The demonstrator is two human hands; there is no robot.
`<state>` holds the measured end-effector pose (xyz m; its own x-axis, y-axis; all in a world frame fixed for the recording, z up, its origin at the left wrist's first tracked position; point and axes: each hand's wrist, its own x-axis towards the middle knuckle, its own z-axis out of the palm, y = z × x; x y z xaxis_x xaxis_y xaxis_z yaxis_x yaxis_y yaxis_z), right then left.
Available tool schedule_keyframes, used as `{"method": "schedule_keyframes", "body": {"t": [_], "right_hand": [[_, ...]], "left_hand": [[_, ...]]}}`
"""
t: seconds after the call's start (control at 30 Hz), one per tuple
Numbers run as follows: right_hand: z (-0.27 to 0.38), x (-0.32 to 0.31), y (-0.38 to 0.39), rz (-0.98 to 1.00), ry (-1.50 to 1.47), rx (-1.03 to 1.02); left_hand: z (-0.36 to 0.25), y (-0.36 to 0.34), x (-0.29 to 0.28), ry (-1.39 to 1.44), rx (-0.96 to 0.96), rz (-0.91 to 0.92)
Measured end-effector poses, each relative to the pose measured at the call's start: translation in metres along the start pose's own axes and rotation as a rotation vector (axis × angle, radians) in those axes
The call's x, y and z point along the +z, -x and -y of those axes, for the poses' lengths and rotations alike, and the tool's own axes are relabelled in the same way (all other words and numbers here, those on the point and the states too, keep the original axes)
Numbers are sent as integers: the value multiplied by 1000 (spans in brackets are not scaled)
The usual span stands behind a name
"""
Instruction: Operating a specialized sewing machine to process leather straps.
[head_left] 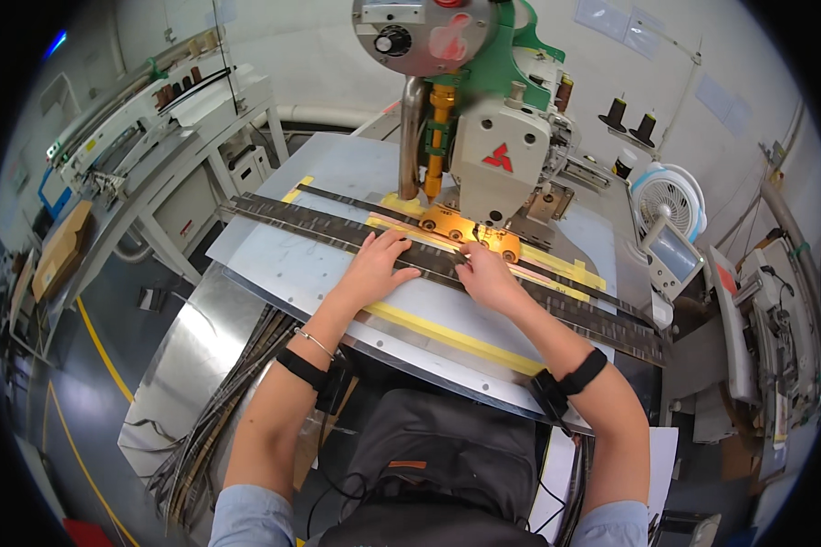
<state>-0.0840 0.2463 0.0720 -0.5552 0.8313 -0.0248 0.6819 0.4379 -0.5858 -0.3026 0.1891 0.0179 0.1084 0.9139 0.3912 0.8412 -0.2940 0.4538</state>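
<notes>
A long dark strip with a lighter pattern (306, 221) lies slantwise across the pale worktable (278, 260), below the white sewing machine head (497, 159). My left hand (377, 271) rests on the strip, fingers spread and thumb apart, gripping nothing. Close to the machine's brass-coloured clamp plate (472, 234), my right hand (493, 281) is closed, thumb and forefinger pressed together over the strip. Whatever lies between those fingertips is hidden. A narrower dark band (342, 198) runs behind, with yellow tape (456, 340) along the table's near side.
Many dark strips (214, 410) hang in a bundle at the table's left. A grey bag or cloth (438, 456) is in front of me. On the right stand a small screen (673, 255) and a white fan (668, 202). Another machine (141, 128) stands left.
</notes>
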Motion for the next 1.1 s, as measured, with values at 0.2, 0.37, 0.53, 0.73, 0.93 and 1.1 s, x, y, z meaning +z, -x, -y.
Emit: {"method": "schedule_keyframes", "body": {"t": [0.2, 0.37, 0.53, 0.73, 0.93, 1.1], "right_hand": [[16, 31, -38, -291, 169, -76], [17, 36, -59, -282, 206, 94], [19, 33, -63, -341, 240, 95], [23, 32, -54, -242, 209, 89], [16, 36, -57, -281, 239, 79], [9, 40, -55, -311, 182, 68]], "left_hand": [[-2, 1, 0, -10, -3, -28], [-2, 2, -1, 3, -10, -23], [-1, 2, -1, 19, -3, -32], [-2, 2, -1, 13, -5, -33], [-3, 1, -1, 19, -9, -39], [-3, 1, -1, 23, -6, -36]]}}
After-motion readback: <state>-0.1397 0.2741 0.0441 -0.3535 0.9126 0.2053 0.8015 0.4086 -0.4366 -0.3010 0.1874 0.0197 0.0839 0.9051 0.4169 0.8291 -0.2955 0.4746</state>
